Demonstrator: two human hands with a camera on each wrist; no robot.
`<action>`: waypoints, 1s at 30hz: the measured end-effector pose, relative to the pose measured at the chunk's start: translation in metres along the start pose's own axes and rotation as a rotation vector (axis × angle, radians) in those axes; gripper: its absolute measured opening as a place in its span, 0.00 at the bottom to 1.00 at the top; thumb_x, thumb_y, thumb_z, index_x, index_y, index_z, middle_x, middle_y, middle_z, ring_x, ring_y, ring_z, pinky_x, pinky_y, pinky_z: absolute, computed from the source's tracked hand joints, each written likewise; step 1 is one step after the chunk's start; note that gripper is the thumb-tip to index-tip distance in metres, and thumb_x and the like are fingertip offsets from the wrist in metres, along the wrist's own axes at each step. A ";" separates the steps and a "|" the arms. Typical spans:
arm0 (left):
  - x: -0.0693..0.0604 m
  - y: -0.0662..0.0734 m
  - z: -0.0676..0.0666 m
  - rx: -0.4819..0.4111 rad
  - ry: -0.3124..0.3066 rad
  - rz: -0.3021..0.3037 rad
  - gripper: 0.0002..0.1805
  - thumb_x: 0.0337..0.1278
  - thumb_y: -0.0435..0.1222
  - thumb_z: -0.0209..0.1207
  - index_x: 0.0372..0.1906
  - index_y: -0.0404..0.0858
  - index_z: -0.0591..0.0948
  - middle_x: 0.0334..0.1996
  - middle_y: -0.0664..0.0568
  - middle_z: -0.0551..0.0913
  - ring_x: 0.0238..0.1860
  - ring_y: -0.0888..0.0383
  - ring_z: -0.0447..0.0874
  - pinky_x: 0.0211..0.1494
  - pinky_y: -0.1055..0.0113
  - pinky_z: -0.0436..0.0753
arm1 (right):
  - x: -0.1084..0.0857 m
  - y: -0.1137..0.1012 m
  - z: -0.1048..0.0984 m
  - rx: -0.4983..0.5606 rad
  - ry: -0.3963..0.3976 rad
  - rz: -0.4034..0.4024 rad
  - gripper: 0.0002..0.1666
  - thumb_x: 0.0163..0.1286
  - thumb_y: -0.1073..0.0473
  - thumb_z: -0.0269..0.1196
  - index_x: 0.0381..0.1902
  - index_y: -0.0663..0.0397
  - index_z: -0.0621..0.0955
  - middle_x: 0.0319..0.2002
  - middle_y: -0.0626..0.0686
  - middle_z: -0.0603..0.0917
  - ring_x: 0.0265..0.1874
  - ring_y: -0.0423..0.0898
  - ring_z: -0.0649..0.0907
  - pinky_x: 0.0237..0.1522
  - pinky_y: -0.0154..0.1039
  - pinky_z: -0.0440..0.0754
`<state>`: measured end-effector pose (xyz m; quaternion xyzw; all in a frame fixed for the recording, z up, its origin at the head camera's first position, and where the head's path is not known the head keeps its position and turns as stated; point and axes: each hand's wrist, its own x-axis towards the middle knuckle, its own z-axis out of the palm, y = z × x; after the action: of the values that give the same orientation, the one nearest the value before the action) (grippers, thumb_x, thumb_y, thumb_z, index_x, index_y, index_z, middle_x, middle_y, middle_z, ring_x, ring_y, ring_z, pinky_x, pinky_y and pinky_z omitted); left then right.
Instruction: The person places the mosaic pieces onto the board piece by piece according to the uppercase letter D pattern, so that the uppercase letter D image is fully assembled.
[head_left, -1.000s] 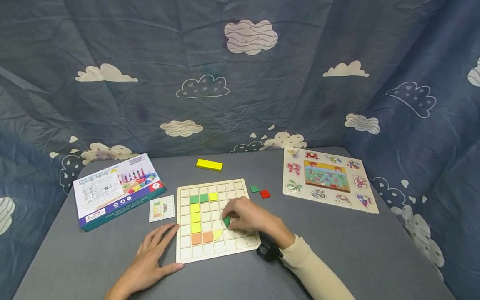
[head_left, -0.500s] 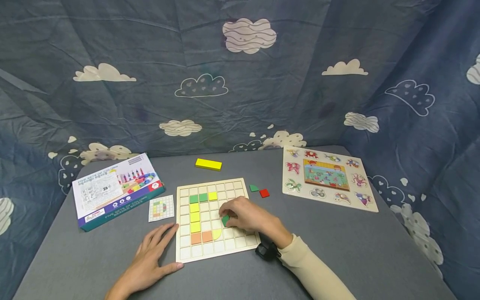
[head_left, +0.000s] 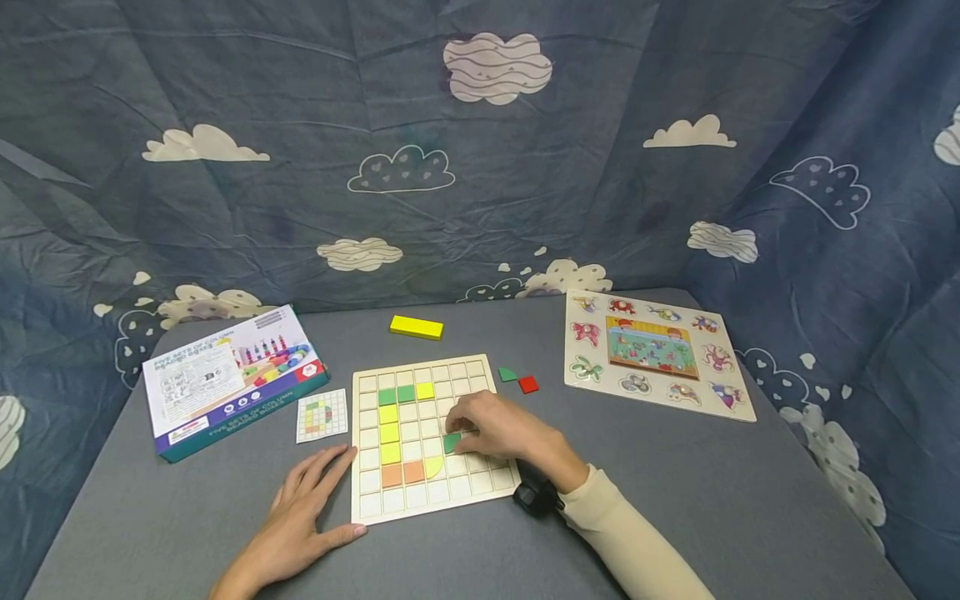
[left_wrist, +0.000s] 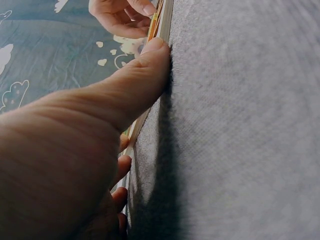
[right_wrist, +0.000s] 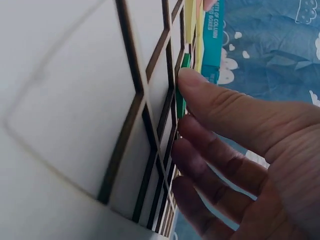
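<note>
On the grey table lies a wooden grid board [head_left: 360,510] with square cells. Several green, yellow and orange tiles sit in it, including a yellow quarter-circle tile [head_left: 434,467]. My right hand [head_left: 501,429] is over the board's right half, thumb and fingers curled at a green tile [head_left: 451,443]. In the right wrist view the thumb touches that green tile [right_wrist: 183,97], which is low against the cells; part of it is hidden by the thumb. My left hand [head_left: 303,512] rests flat with spread fingers, its fingertips and thumb touching the board's left and front edges.
A small pattern card [head_left: 322,416] lies left of the board, beside a boxed set [head_left: 236,383]. A yellow block [head_left: 416,327] is behind the board. A green quarter-circle piece [head_left: 507,375] and a red square tile [head_left: 528,384] lie right, near an animal puzzle board [head_left: 660,400].
The green tile at my right hand has gone from tilted to lying flatter over a cell, and the right fingers shifted slightly. My left hand has kept its place.
</note>
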<state>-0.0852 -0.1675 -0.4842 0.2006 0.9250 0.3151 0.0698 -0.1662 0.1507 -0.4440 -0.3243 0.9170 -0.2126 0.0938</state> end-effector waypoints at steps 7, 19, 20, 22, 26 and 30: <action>0.000 0.000 -0.001 -0.003 -0.001 -0.002 0.52 0.50 0.59 0.69 0.78 0.48 0.62 0.76 0.47 0.60 0.72 0.38 0.53 0.63 0.32 0.58 | 0.000 0.000 0.002 -0.052 -0.002 0.001 0.08 0.62 0.57 0.73 0.39 0.48 0.87 0.34 0.45 0.82 0.31 0.38 0.75 0.37 0.31 0.75; -0.001 0.000 0.000 -0.027 -0.016 -0.005 0.50 0.53 0.59 0.67 0.78 0.48 0.61 0.76 0.48 0.61 0.74 0.38 0.50 0.64 0.31 0.56 | -0.011 0.023 -0.029 0.075 0.058 0.006 0.16 0.65 0.59 0.71 0.48 0.58 0.85 0.43 0.53 0.86 0.41 0.47 0.84 0.46 0.40 0.81; -0.002 0.000 0.000 -0.027 -0.017 -0.003 0.49 0.54 0.59 0.66 0.78 0.48 0.61 0.76 0.48 0.61 0.74 0.38 0.50 0.64 0.31 0.56 | -0.013 0.027 -0.032 0.069 0.073 0.020 0.16 0.65 0.59 0.71 0.49 0.58 0.85 0.43 0.53 0.87 0.41 0.48 0.84 0.46 0.41 0.82; -0.002 0.000 0.000 -0.027 -0.018 0.002 0.49 0.55 0.59 0.66 0.79 0.48 0.61 0.76 0.48 0.60 0.74 0.38 0.50 0.64 0.31 0.56 | -0.017 0.035 -0.037 0.069 0.104 0.051 0.17 0.65 0.59 0.71 0.49 0.59 0.85 0.44 0.54 0.87 0.41 0.49 0.85 0.45 0.43 0.82; -0.002 0.000 0.000 -0.024 -0.012 0.011 0.49 0.55 0.58 0.66 0.79 0.48 0.60 0.76 0.48 0.60 0.74 0.38 0.50 0.64 0.31 0.56 | -0.026 0.051 -0.045 0.092 0.162 0.115 0.19 0.63 0.59 0.72 0.50 0.59 0.84 0.44 0.56 0.86 0.39 0.50 0.85 0.43 0.44 0.82; -0.002 0.000 0.001 -0.022 -0.014 0.009 0.48 0.56 0.58 0.65 0.79 0.48 0.60 0.76 0.48 0.60 0.74 0.38 0.50 0.64 0.31 0.56 | -0.033 0.067 -0.049 0.105 0.199 0.169 0.19 0.62 0.60 0.73 0.50 0.61 0.84 0.43 0.57 0.86 0.39 0.50 0.84 0.42 0.44 0.82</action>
<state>-0.0833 -0.1676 -0.4844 0.2063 0.9200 0.3243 0.0770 -0.1933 0.2343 -0.4295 -0.2177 0.9334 -0.2827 0.0368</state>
